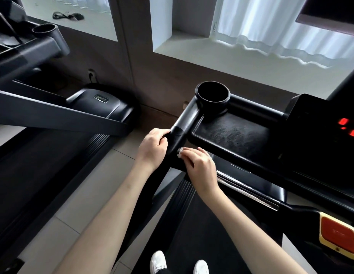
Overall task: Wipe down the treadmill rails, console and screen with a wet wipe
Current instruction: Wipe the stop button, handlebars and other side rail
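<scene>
Black plastic and rubber fill most of the view: a treadmill seen from above by a person standing on its belt, white shoes (158,263) visible at the bottom edge.

The left hand (153,148) is curled around the outer side of the left rail (178,133), fingers wrapped over the top; it seems to be there to brace the person rather than to clean.

The right hand (199,165) sits just beside it, on the inner side of the same rail. Its fingers are pinched closed on a small, bunched white wet wipe (180,152), only a corner of which shows past the fingertips. The wipe is pressed against the rail's inner face, directly between the two hands. Bunching it small probably lets the fingertips push into the curve where the rail meets the console.

Beyond the right hand, further from the person, lies a shallow black console tray (229,133) with a dusty, speckled floor, and past that a round cup holder (212,94). Off to the right of that hand, red digits glow on the screen (350,129), and nearer the person sits a red and yellow stop button (338,234).

Judging by the dusty tray, the console is likely not yet wiped, so the work looks early.

Away to the left of the left hand stands a second treadmill (59,107).
</scene>
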